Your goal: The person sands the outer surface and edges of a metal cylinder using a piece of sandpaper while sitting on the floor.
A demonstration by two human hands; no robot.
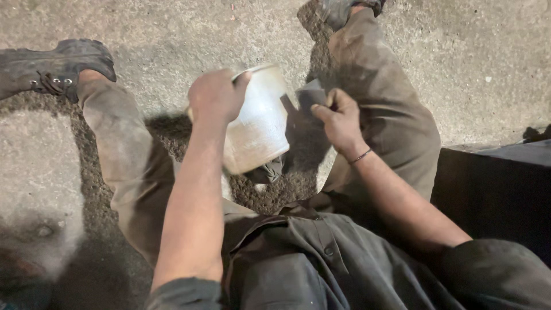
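Note:
I sit on a concrete floor with my legs spread. My left hand grips the rim of a shiny metal pot, which is tilted on its side above the ground between my legs. My right hand pinches a small grey abrasive sheet next to the pot's right side. A thin band circles my right wrist. The sheet is close to the pot's wall; I cannot tell whether they touch.
My left boot lies at the upper left, the right boot at the top. Dark grit covers the floor beneath the pot. A dark low block stands at my right.

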